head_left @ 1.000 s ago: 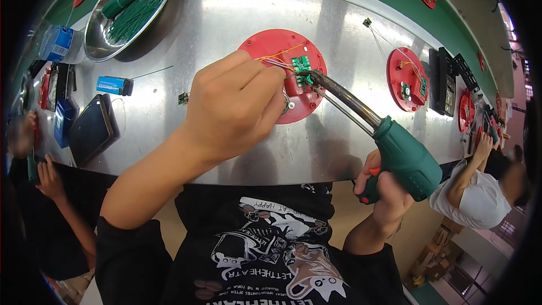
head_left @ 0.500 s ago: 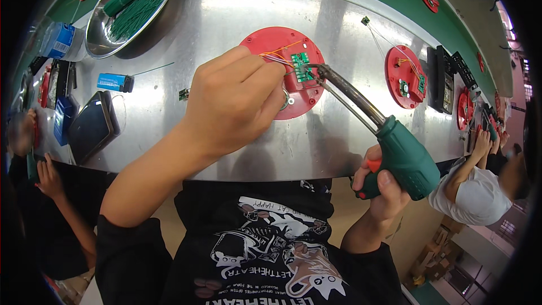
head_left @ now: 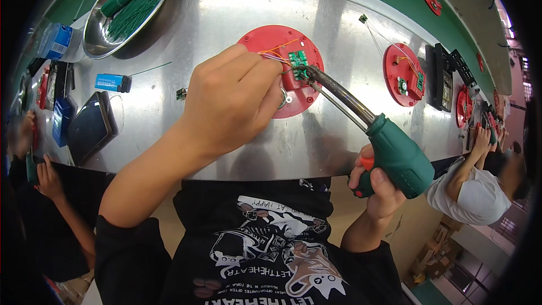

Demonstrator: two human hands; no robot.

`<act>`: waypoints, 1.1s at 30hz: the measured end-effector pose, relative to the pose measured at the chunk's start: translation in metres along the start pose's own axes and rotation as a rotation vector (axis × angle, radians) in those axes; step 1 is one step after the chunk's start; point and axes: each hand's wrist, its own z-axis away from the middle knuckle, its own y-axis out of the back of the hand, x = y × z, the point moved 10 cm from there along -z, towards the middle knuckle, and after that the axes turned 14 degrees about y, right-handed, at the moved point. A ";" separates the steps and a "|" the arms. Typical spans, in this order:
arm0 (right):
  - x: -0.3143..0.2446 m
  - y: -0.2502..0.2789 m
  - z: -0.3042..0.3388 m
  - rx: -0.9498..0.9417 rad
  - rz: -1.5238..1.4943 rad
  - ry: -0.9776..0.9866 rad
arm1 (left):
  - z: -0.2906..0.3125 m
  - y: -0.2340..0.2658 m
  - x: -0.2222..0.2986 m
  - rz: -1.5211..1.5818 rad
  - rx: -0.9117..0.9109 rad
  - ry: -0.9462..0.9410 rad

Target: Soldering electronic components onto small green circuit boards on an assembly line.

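Green board (head_left: 297,60) sits just R of L hand (head_left: 234,99), nearer it than R hand (head_left: 385,193), on red disc (head_left: 271,38); its long side runs near to far. R hand wraps solder gun (head_left: 401,158), whose long nose points fwd + left of that grip, tip at the board. L fingers curl by thin wires (head_left: 275,55); tips hid, can't tell if they pinch.

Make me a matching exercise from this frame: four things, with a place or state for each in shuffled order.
1. soldering gun
2. bowl
3. board
4. left hand

A. on the central red disc
B. closed, thin coloured wires by its fingertips
C. holding green strands
D. gripped in the right hand

Pairs: 1-D, 2-C, 3-A, 4-B
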 end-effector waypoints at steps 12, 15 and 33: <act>-0.009 -0.005 -0.006 -0.067 0.000 0.005 | 0.001 -0.001 -0.001 -0.009 -0.067 0.027; -0.011 -0.002 -0.003 -0.025 0.043 -0.002 | 0.000 -0.001 0.000 -0.002 -0.036 0.023; -0.012 0.000 0.004 -0.125 0.333 0.228 | 0.000 0.000 0.000 0.004 -0.013 0.015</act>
